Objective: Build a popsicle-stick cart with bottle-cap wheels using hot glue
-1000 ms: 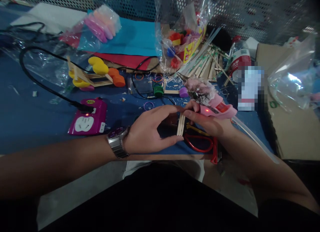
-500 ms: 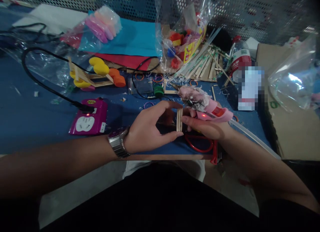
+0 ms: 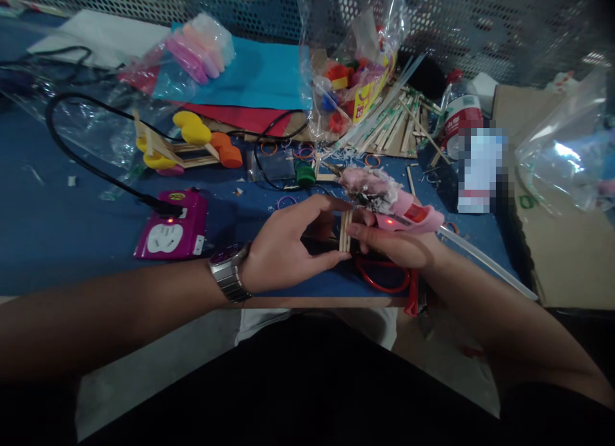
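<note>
Between the thumb and fingers of my left hand (image 3: 283,244) is a short bundle of wooden sticks (image 3: 344,233), held upright by its two ends. My right hand (image 3: 396,244) is closed around a pink hot glue gun (image 3: 408,212), and its thumb presses on the side of the sticks. The gun's front is coated in messy whitish and dark residue, its nozzle points left, and a small red light glows on it. A clear glue stick (image 3: 487,263) sticks out of the gun's back. Under my right hand lie red-handled scissors (image 3: 384,286), partly hidden.
A purple power adapter (image 3: 170,225) with a black cable sits at left. Behind it stands a stick frame (image 3: 192,154) with yellow and orange rounds. Farther back are a clear bag (image 3: 353,68) of colourful pieces, loose sticks (image 3: 396,129) and a bottle (image 3: 461,109). Cardboard (image 3: 567,254) lies at right.
The glue gun has shifted very slightly left. Both hands keep the same hold on the stick bundle.
</note>
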A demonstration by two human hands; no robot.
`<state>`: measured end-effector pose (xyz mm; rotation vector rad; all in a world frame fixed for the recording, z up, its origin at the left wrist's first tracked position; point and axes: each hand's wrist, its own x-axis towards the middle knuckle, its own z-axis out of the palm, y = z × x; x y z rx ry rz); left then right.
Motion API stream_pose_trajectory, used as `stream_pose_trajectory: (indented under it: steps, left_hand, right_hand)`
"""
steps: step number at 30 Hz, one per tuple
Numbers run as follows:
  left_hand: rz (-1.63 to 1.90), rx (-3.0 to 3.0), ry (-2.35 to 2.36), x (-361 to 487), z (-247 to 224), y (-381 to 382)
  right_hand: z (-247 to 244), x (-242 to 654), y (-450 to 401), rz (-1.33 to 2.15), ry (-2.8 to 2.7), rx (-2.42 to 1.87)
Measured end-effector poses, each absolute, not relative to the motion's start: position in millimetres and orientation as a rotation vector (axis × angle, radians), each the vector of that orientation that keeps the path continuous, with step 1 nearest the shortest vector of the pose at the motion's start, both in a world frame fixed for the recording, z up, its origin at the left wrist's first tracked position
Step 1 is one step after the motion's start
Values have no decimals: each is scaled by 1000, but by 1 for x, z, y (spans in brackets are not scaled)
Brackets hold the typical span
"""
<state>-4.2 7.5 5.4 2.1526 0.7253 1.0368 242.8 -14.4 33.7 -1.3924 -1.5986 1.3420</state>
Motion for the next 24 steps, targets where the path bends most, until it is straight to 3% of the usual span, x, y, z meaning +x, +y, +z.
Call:
stream_pose_trajectory:
  steps: [13, 24]
  left_hand:
    - [1051, 1924, 675, -3, 5, 8]
    - [1061, 1688, 631, -1, -4, 12]
  right_hand:
    - [19, 246, -9, 1382, -1511, -1213]
    - [8, 265, -3, 1363, -1783, -1198]
